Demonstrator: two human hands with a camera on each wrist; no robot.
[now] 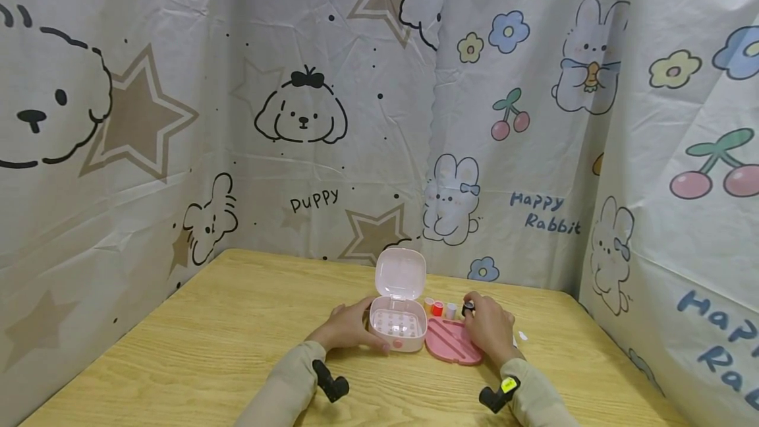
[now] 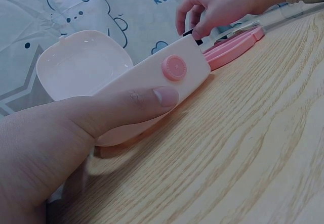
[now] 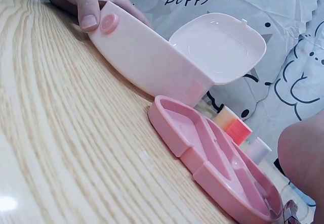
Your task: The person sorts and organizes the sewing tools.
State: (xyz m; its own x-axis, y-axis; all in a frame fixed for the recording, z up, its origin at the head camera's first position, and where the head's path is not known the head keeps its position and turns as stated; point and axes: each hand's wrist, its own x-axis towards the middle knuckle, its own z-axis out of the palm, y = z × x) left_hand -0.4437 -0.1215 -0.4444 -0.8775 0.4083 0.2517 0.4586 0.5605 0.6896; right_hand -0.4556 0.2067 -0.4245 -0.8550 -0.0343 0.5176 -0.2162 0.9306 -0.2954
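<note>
A pale pink box (image 1: pixel 398 341) with a round pink button stands on the table, its lid (image 1: pixel 400 273) raised at the back. My left hand (image 1: pixel 350 328) grips the box at its left side, the thumb lying along the front wall below the button (image 2: pixel 174 68). Right of the box lies a darker pink divided tray (image 1: pixel 453 341). Over the tray's right back edge, my right hand (image 1: pixel 491 328) pinches a small black spool (image 1: pixel 468 307), mostly covered by the fingers. Behind the tray stand a yellow spool (image 1: pixel 429 306), a red spool (image 1: pixel 437 309) and a whitish spool (image 1: pixel 451 311).
The wooden table (image 1: pixel 237 335) meets printed curtains (image 1: pixel 332 170) at its back and sides. A small white piece (image 1: pixel 522 335) lies to the right of my right hand. Something clear and partly hidden lies under that hand, by the tray's right end.
</note>
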